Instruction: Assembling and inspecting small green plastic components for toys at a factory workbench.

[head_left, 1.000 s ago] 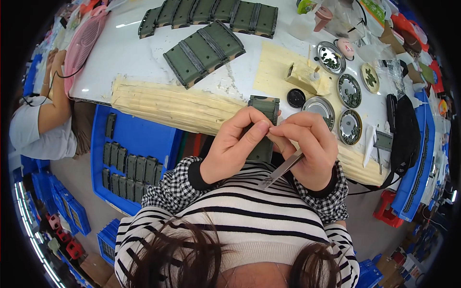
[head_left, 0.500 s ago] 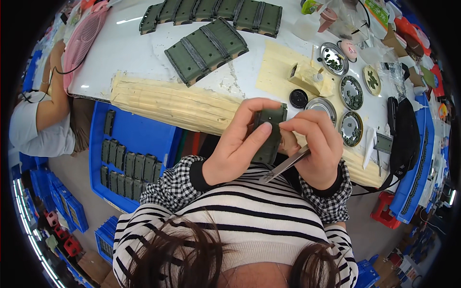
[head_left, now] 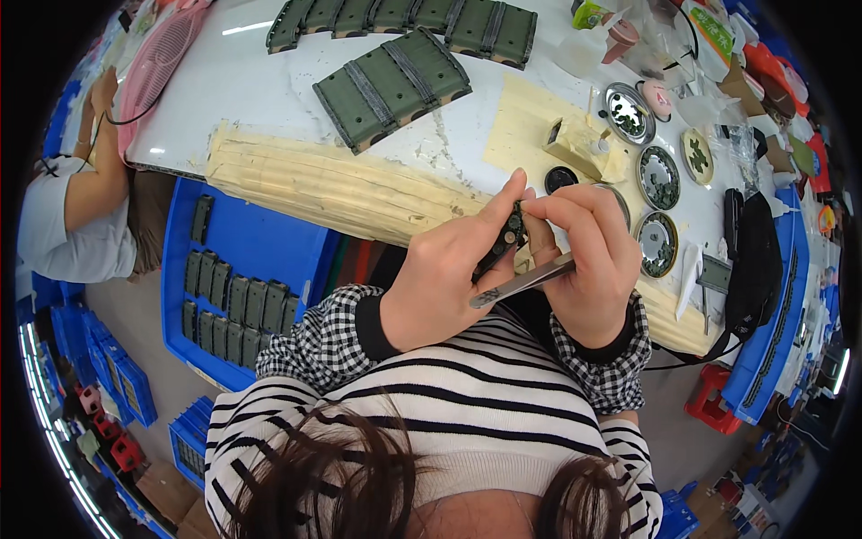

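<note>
In front of my striped top, my left hand [head_left: 449, 274] is closed round a small dark green rectangular piece [head_left: 508, 237], turned edge-on with dark round spots along the side facing up. Its lower part is hidden by my fingers. My right hand [head_left: 593, 256] has metal tweezers [head_left: 525, 280] tucked in its palm, their tips pointing left toward my left hand. The thumb and forefinger of that hand pinch at the piece's upper end; whether they hold anything small there I cannot tell. A larger green panel [head_left: 392, 88] with two dark straps lies on the table beyond.
A blue crate [head_left: 305, 235] at left holds rows of similar green pieces. On the table [head_left: 260, 90] are round dishes of small dark parts [head_left: 658, 178], a taped block [head_left: 588, 151], a black lid [head_left: 561, 178] and a row of green panels [head_left: 395, 18]. Another person [head_left: 67, 211] sits at left.
The green piece has been turned from its flat face onto its edge. My left thumb now points up along it, and the tweezers have swung to a flatter angle.
</note>
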Motion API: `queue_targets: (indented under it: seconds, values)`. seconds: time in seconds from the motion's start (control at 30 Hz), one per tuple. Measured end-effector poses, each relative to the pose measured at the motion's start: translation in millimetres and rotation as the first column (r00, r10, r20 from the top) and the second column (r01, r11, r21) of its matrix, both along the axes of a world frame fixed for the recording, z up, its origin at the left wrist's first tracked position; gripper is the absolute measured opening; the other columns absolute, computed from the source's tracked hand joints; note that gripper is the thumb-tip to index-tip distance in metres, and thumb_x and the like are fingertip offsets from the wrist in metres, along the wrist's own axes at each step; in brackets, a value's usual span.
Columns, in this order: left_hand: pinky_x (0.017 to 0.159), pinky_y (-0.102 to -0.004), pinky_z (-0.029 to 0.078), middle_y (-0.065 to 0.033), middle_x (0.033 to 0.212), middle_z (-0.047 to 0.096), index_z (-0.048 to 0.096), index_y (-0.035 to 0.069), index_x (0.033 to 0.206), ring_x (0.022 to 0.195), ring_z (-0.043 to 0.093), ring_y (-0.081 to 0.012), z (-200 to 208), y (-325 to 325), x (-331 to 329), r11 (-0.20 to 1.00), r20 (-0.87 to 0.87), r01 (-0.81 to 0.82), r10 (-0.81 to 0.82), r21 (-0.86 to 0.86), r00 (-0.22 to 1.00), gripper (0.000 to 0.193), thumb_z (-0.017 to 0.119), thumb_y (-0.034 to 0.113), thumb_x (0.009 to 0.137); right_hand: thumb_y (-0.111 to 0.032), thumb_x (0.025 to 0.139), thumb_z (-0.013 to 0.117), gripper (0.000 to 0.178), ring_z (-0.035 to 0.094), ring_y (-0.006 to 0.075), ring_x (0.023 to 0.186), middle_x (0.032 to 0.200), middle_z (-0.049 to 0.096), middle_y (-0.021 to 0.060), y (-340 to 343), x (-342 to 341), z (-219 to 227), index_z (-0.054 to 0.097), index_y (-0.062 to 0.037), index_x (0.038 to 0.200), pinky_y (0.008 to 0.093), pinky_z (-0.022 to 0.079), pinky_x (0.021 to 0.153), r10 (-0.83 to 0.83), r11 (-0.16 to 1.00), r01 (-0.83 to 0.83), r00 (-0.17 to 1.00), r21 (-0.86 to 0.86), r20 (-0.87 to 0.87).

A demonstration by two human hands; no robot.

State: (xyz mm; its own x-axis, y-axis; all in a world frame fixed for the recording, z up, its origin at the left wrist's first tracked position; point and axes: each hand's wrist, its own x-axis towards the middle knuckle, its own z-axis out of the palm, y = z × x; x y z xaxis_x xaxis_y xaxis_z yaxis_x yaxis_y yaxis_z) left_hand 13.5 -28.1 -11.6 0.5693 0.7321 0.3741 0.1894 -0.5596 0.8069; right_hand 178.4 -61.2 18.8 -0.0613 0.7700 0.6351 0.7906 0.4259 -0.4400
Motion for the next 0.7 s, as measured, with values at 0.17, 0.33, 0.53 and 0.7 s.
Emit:
queue_targets:
  seconds: [0.17,0.33,0.53,0.7]
  values:
    - [0.062,-0.0361,0.049,-0.0134,0.076,0.058,0.036,-0.001,0.148,0.065,0.058,-0.0273,4,-1,-3,1.0,-0.033,0.029,-0.029,-0.002,0.999,0.08,0.066,-0.006,0.074,0.002,0.07,0.074,0.026,0.06,0.0211,0.061,0.088,0.06,0.0089,-3,4,3,0.066,0.0001,0.095,0.0298,0.047,0.051,0.01,1.0,-0.011,0.984,0.001,0.18]
    - [0.061,-0.0371,0.049,-0.0126,0.075,0.057,0.034,-0.002,0.148,0.065,0.059,-0.0276,1,-3,0,1.0,-0.016,0.001,0.0,0.027,1.0,0.079,0.065,-0.004,0.075,0.003,0.072,0.074,0.025,0.06,0.0214,0.061,0.088,0.06,0.0097,-2,4,4,0.066,0.0012,0.096,0.0302,0.048,0.052,0.049,0.997,-0.047,0.998,-0.062,0.035]
    - [0.06,-0.0324,0.05,-0.0131,0.073,0.059,0.04,0.002,0.146,0.06,0.06,-0.0254,-1,-4,4,0.997,0.005,-0.057,0.057,0.057,0.998,0.075,0.067,-0.004,0.077,0.006,0.074,0.072,0.026,0.061,0.0226,0.063,0.089,0.059,0.0115,-5,-4,-6,0.066,0.0011,0.099,0.0308,0.049,0.052,0.004,1.0,-0.003,0.999,-0.017,0.053]
    - [0.063,-0.0287,0.051,-0.0151,0.086,0.066,0.044,0.002,0.145,0.064,0.064,-0.0223,0,-3,4,0.999,0.009,-0.046,0.045,0.024,0.999,0.069,0.066,-0.005,0.08,0.006,0.079,0.069,0.025,0.062,0.0229,0.065,0.092,0.06,0.0128,-6,-2,-10,0.066,0.0004,0.103,0.0306,0.049,0.054,0.019,1.0,-0.018,0.999,-0.017,0.035]
